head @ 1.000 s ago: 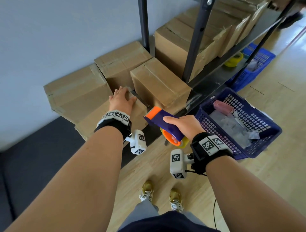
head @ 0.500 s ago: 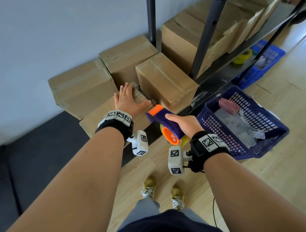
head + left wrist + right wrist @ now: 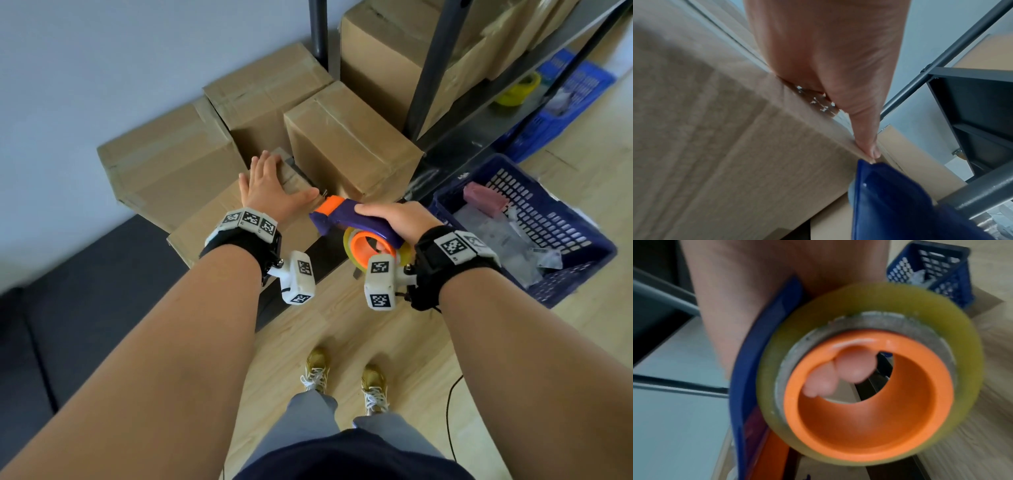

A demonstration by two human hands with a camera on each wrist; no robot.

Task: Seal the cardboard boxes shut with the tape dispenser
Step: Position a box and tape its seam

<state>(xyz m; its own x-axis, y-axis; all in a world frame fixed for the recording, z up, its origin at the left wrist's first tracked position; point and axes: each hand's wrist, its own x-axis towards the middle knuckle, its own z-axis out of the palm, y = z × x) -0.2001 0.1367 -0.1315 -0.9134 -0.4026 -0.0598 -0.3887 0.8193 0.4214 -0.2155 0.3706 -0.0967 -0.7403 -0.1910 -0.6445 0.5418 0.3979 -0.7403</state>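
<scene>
Dispenser nose at low box edge

Tape dispenser (image 3: 346, 219), purple body, orange nose, yellowish roll on an orange hub (fingertips (image 3: 853, 368) curl inside hub), gripped by right hand (image 3: 397, 219). Its nose sits at the near edge of the low cardboard box (image 3: 219, 219). Left hand (image 3: 270, 188) lies flat on that box, fingers straight, thumb beside the nose. Taller boxes (image 3: 346, 144) crowd behind; shelf post (image 3: 428, 68) and blue basket (image 3: 582, 260) on the right.
</scene>
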